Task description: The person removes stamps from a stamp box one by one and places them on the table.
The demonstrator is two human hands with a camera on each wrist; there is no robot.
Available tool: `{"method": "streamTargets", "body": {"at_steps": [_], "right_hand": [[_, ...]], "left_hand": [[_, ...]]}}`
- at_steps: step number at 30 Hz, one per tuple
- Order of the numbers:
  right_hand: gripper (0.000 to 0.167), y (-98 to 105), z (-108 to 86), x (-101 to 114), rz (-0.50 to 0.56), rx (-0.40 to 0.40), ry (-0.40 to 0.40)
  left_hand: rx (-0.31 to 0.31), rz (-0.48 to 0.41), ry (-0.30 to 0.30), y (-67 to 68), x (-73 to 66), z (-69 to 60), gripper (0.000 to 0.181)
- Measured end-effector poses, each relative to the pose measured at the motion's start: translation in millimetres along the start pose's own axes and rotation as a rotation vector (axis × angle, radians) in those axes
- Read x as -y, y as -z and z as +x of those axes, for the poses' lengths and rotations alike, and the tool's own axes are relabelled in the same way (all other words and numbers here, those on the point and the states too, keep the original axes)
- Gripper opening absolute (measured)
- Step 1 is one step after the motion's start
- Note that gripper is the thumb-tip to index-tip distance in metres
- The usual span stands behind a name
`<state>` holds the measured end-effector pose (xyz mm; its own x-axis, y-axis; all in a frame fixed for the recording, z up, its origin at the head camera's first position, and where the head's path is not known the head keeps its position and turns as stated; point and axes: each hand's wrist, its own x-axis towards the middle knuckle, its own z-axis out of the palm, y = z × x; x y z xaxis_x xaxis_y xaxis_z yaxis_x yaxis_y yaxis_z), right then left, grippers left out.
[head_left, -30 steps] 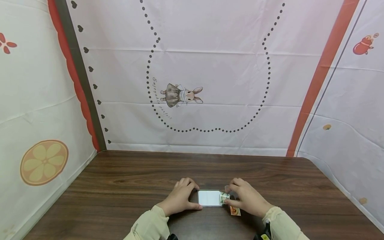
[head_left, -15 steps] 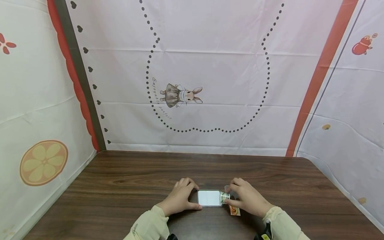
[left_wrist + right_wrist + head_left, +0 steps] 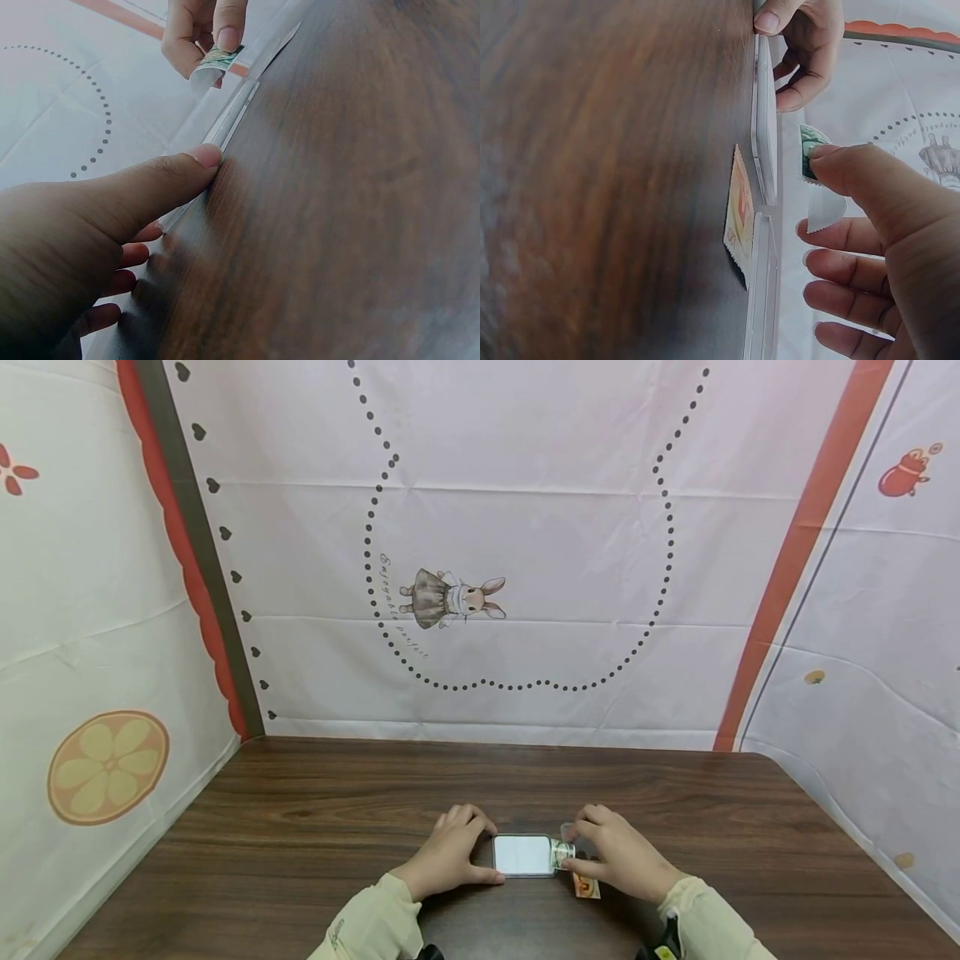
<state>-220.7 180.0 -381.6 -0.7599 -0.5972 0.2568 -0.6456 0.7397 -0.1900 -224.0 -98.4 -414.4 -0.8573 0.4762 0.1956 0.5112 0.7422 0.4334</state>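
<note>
A flat white rectangular piece with a clear rim [image 3: 522, 856] lies on the table. My left hand [image 3: 447, 853] grips its left end, the thumb at the near edge and fingers at the far edge. A green stamp-like paper [image 3: 561, 853] with a notched edge is pinched by my right hand [image 3: 618, 857]; in the right wrist view the paper [image 3: 811, 147] curls, held above the surface. An orange stamp-like paper [image 3: 587, 886] lies on the table below my right hand, also visible in the right wrist view [image 3: 739, 214]. My right palm hides part of the area.
Beside the white piece, under my right hand, is another clear flat piece [image 3: 761, 285]. The brown wooden table [image 3: 337, 793] is bordered by white printed cloth [image 3: 525, 543] at the back and both sides.
</note>
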Motion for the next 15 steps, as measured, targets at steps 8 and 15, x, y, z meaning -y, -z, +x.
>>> {"method": "streamTargets", "body": {"at_steps": [8,15], "right_hand": [[0.031,-0.1,-1.6,-1.8,-0.005,-0.018,0.020],[0.031,1.1,-4.3,-2.3,-0.027,-0.005,0.001]], "left_hand": [[0.001,-0.007,-0.012,1.0,-0.1,-0.8,0.057],[0.006,-0.002,-0.004,0.7,-0.4,-0.9,0.057]]}}
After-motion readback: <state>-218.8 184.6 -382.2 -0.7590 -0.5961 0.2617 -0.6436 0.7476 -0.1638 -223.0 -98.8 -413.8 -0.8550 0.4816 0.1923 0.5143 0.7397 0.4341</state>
